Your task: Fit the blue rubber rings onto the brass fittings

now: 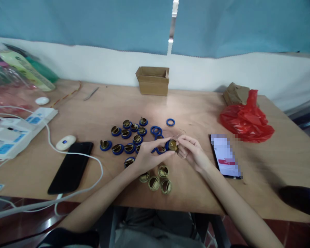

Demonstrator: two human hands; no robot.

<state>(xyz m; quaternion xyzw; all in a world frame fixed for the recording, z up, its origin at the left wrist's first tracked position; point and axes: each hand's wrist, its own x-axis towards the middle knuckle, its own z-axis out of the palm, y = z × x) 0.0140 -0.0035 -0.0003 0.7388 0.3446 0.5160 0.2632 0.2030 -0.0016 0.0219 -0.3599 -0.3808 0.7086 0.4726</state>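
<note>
My left hand (150, 155) is closed, thumb and fingers pinching a round brass-coloured part (173, 145) with a blue ring around it. At the right of this part, the fingers of my right hand (192, 151) are pinched together on a thin curved wire (181, 133), which stands out above the fingertips. Several similar brass parts with blue rings (125, 133) lie to the left of my hands. Nearer me lie several brass parts without blue rings (154, 183). Loose blue rings (156, 131) are just beyond my left hand, and a single blue ring (171, 122) lies apart.
An open cardboard box (153, 85) stands by the wall. On the right are a red plastic bag (245, 120) and a lit phone (226, 155). Leftward lie a dark phone (71, 168), a white cable (100, 168), a power strip (23, 129) and bottles (26, 67).
</note>
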